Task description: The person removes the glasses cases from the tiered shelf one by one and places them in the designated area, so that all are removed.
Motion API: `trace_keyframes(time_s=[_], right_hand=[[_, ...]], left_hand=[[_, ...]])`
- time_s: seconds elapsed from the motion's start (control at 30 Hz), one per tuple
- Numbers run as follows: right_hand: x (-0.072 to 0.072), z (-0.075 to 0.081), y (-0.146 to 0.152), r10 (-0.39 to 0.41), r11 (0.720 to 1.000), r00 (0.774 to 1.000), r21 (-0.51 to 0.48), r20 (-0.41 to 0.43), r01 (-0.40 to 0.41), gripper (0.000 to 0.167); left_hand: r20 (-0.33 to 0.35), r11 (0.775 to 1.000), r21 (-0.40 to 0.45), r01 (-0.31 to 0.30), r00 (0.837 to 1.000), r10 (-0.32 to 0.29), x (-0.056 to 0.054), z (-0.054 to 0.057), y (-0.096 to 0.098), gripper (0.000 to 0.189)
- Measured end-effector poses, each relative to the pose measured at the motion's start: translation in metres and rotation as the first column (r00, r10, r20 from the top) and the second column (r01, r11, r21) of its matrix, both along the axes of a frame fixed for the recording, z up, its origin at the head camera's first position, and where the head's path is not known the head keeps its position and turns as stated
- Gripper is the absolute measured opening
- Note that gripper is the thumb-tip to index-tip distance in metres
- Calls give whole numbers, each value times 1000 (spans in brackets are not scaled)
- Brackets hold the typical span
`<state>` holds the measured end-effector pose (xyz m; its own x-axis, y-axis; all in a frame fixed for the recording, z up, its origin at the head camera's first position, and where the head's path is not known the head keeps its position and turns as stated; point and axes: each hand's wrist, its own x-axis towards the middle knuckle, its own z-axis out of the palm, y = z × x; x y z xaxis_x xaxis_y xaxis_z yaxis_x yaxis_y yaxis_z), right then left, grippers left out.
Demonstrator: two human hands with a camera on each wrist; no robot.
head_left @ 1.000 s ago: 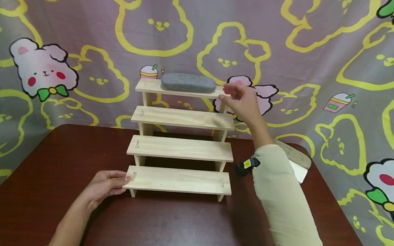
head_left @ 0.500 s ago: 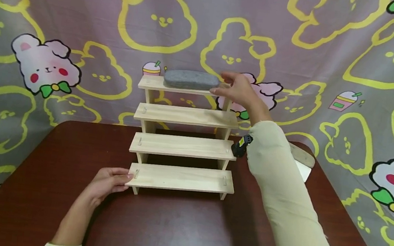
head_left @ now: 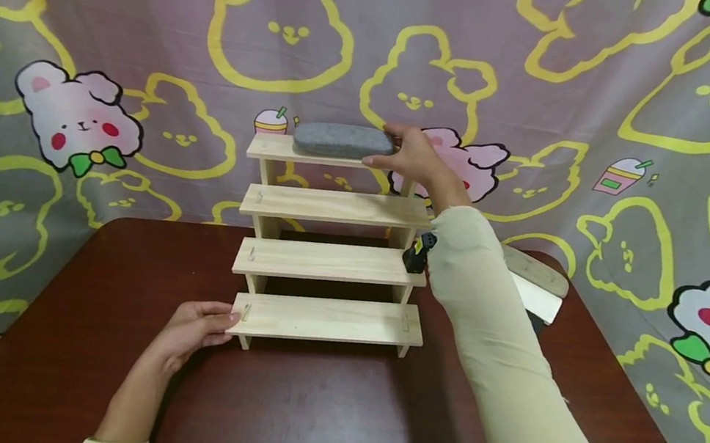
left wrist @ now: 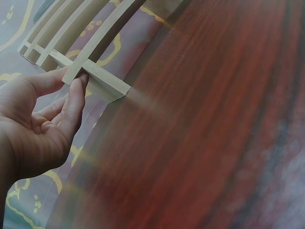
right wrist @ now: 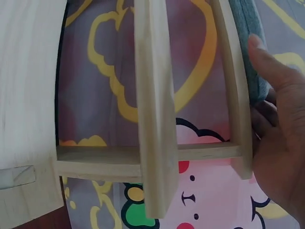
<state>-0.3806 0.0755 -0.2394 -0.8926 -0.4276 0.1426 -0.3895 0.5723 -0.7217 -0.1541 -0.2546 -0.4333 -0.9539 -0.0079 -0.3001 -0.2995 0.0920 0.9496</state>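
Observation:
A pale wooden stepped rack (head_left: 326,319) with several shelves stands on the table. On its top shelf lies a long, rounded grey case (head_left: 341,141), which looks like a glasses case. My right hand (head_left: 416,159) grips the case's right end. In the right wrist view, the thumb lies along the front of the grey case (right wrist: 252,47), and the other fingers are partly hidden behind it. Down at the lowest shelf, my left hand (head_left: 198,328) pinches the left end of the board. The left wrist view shows the thumb above that shelf (left wrist: 102,40) and fingers below.
A tan elongated case (head_left: 535,271) and a white flat piece (head_left: 538,299) lie at the table's right, partly behind my right sleeve. A patterned curtain (head_left: 173,22) hangs behind the dark red-brown table (head_left: 298,414). A black wrist camera (head_left: 415,257) sits under my right wrist.
My right hand has moved left along the top shelf and taken hold of the grey case's right end. The left hand keeps its pinch on the lowest shelf.

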Motion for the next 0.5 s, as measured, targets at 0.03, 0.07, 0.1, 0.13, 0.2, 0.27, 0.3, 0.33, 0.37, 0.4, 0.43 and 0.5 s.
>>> trace_keyframes(time_s=[0.03, 0.07, 0.1, 0.13, 0.2, 0.27, 0.3, 0.33, 0.37, 0.4, 0.43, 0.5], right_hand=[[0, -1, 0, -12, 1000, 1000, -5, -2, 12, 84], [-1, -1, 0, -25, 1000, 1000, -16, 1, 25, 82], [-1, -2, -1, -38, 999, 999, -30, 3, 38, 80], [-1, -3, -1, -50, 998, 999, -40, 2, 50, 78], [-2, -3, -2, -71, 996, 997, -57, 3, 71, 74], [-2, -4, -3, -86, 994, 996, -69, 2, 86, 73], [-2, -4, -3, -90, 994, 996, -67, 4, 90, 73], [-2, -4, -4, -93, 993, 996, -66, 6, 93, 74], [-2, -4, -4, -92, 993, 996, -67, 6, 92, 74], [-2, -4, -4, -92, 994, 996, -66, 7, 92, 75], [-2, -4, -4, -93, 994, 996, -63, 6, 93, 75], [-3, -4, -4, -97, 994, 995, -55, 4, 97, 76]], left_hand=[[-1, 1000, 2, -3, 1000, 3, 0, 0, 0, 44], [1, 1000, 4, -7, 1000, 7, 0, 0, 0, 44], [1, 1000, 4, -2, 1000, 2, 0, 0, 0, 45], [3, 1000, 6, -6, 1000, 6, 0, 0, 0, 45], [7, 1000, 8, -14, 1000, 14, 1, 1, 0, 46], [9, 1000, 9, -10, 1000, 10, 0, 1, 0, 46], [10, 1000, 8, -4, 1000, 4, 0, 1, 0, 47], [12, 1000, 9, -7, 1000, 7, 0, 1, 0, 47], [13, 1000, 10, -5, 1000, 5, 0, 0, 0, 47], [13, 1000, 12, -6, 1000, 6, -1, 0, 0, 46], [13, 1000, 13, -4, 1000, 4, -1, 0, 0, 46], [14, 1000, 15, -3, 1000, 3, -1, -1, 0, 45]])
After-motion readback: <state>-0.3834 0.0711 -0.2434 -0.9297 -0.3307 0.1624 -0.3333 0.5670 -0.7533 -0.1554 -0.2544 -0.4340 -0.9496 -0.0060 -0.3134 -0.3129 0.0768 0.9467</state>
